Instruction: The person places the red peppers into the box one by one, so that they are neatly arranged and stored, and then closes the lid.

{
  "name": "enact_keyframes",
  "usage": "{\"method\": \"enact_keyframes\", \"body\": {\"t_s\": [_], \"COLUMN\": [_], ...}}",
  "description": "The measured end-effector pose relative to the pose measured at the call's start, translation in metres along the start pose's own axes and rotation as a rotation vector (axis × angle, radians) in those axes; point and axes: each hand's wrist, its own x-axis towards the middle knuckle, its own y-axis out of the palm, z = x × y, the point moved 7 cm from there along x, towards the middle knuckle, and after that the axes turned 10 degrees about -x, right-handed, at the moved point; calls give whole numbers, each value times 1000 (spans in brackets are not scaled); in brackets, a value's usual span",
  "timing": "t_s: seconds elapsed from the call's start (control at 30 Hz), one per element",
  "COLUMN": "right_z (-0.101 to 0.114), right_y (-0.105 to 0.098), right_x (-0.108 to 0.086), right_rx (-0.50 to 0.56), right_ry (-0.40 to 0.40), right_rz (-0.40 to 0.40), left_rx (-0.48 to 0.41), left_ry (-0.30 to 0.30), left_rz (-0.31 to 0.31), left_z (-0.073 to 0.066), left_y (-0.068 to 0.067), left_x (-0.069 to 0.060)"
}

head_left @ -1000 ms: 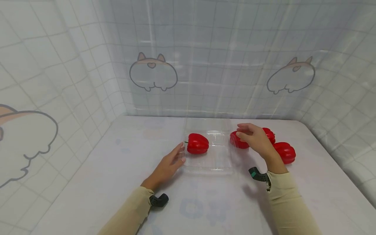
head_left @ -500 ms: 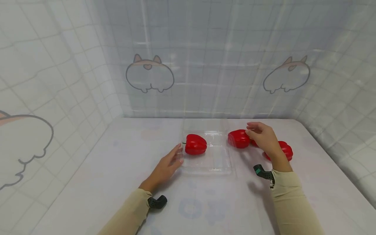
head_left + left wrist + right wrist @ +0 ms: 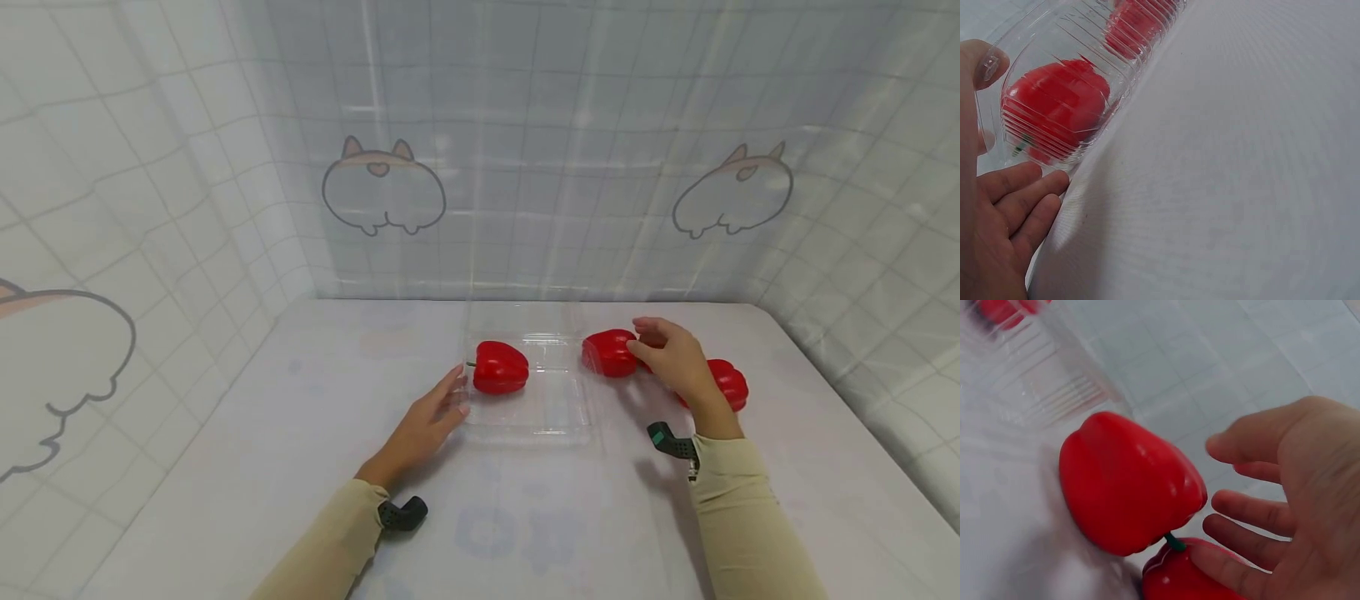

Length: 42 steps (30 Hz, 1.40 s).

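A clear plastic clamshell box lies unfolded on the table, with one red bell pepper in its left part, stem to the left. My left hand rests at the box's left side; in the left wrist view its fairly straight fingers touch or nearly touch the wall. A second bell pepper sits at the box's right side. Just right of it is my right hand, fingers spread and holding nothing. In the right wrist view, a small gap separates thumb and pepper. Beneath the fingers another bell pepper shows partly.
A further red bell pepper lies right of my right hand, partly hidden by the wrist. The white table is bounded at the back and sides by a pale grid-patterned curtain.
My right hand has drawn back to the right from over the pepper at the box's right side, which now shows more fully. My left hand stays at the box; the head view has shifted slightly.
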Motion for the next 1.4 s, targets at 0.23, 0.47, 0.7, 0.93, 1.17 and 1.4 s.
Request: {"method": "enact_keyframes", "body": {"t_s": [0.23,0.47,0.7,0.93,1.17,1.4], "right_z": [-2,4,8,8,11,15], "right_y": [7,12,16,15,10,9], "right_x": [0,2,4,4,2,0], "right_rx": [-115,-203,-260,-285,-305,-316], "right_ry": [-69,-122,-142,-136,-124,-99], "right_rz": [40,69,101,80,57,67], "left_rx": [13,21,26,17,21,15], "left_ry": [4,-7,9,16,-4,-33], "left_rz": [-2,-5,-8,-11,-13,-10], "left_z": [-2,-2,-3,-4,-4,0], "left_y": [0,-1,0,0,0,1], "left_x": [0,-1,0,1,1,0]}}
